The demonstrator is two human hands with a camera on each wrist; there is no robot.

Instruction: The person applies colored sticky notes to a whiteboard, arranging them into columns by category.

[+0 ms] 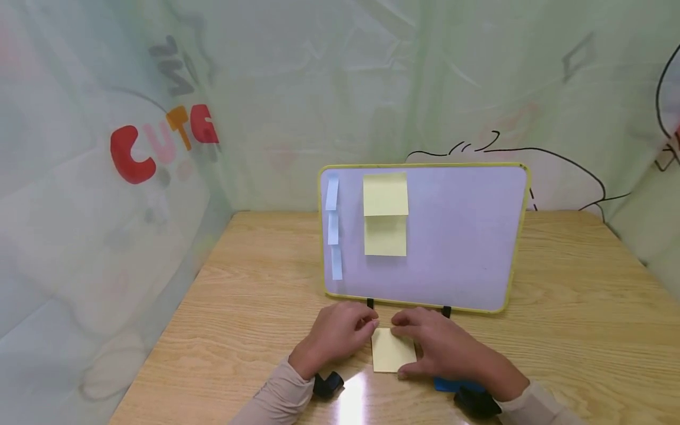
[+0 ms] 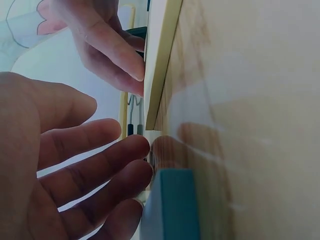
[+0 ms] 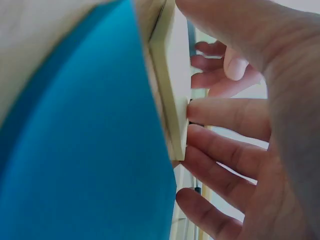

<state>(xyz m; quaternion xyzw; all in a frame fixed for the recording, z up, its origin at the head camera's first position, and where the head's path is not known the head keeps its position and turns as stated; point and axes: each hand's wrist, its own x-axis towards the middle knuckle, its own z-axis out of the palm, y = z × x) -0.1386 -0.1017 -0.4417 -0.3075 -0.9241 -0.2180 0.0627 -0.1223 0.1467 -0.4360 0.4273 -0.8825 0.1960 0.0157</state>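
A pad of pale yellow sticky notes (image 1: 393,355) lies on the table between the two hands. My right hand (image 1: 441,347) is over its right side, fingertips at the top sheet and thumb by the near right corner. In the right wrist view those fingers (image 3: 227,117) are fairly straight along the yellow pad (image 3: 172,95). To the left of the pad is my left hand (image 1: 344,332), its fingers loosely bent and holding nothing in the left wrist view. A blue pad (image 1: 455,385) shows partly under the right hand, and a teal block (image 2: 179,205) lies beside the left fingers.
Behind the hands stands a whiteboard (image 1: 457,236) with a yellow frame and black feet. It bears two yellow notes (image 1: 385,195), one above the other, and a column of three narrow light blue notes (image 1: 333,228). A printed curtain (image 1: 319,88) hangs behind the wooden table (image 1: 255,277).
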